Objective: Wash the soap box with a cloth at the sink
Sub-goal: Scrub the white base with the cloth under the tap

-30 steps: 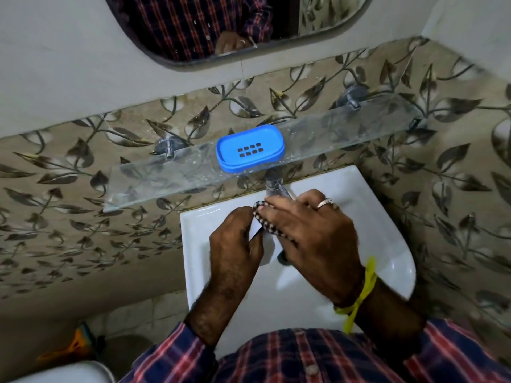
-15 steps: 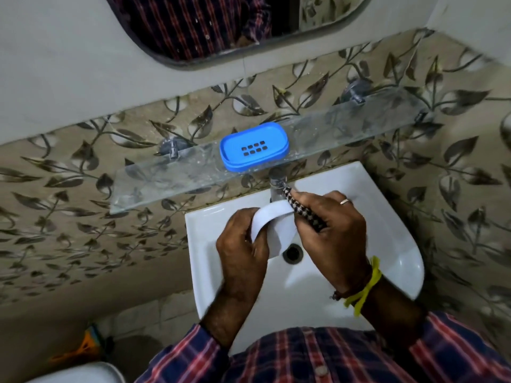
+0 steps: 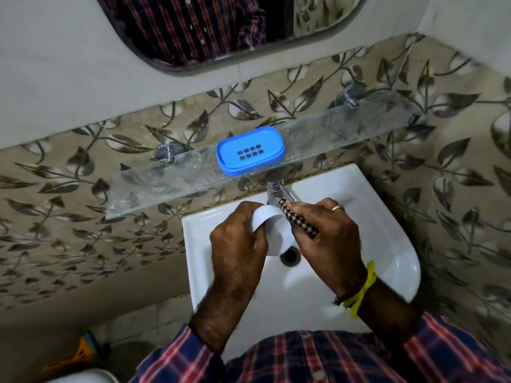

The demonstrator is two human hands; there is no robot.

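Observation:
My left hand [image 3: 237, 241] grips a white, rounded soap-box part [image 3: 272, 230] over the white sink [image 3: 387, 244], just above the drain [image 3: 290, 255]. My right hand [image 3: 326, 233] holds a black-and-white checked cloth [image 3: 297, 221] bunched in its fingers and presses it against the white part's right edge. A blue slotted soap-box tray [image 3: 250, 150] lies on the glass shelf [image 3: 345, 128] above the sink, apart from both hands. The chrome tap [image 3: 276, 186] stands just behind the cloth.
The glass shelf overhangs the back of the sink, close above the tap. A mirror [image 3: 221, 31] hangs higher up on the wall. Leaf-patterned tiles surround the basin. An orange object [image 3: 83, 352] lies on the floor at lower left.
The white part has come into view from between my hands and is now turned more open toward me. My right hand with the cloth has shifted to its right edge.

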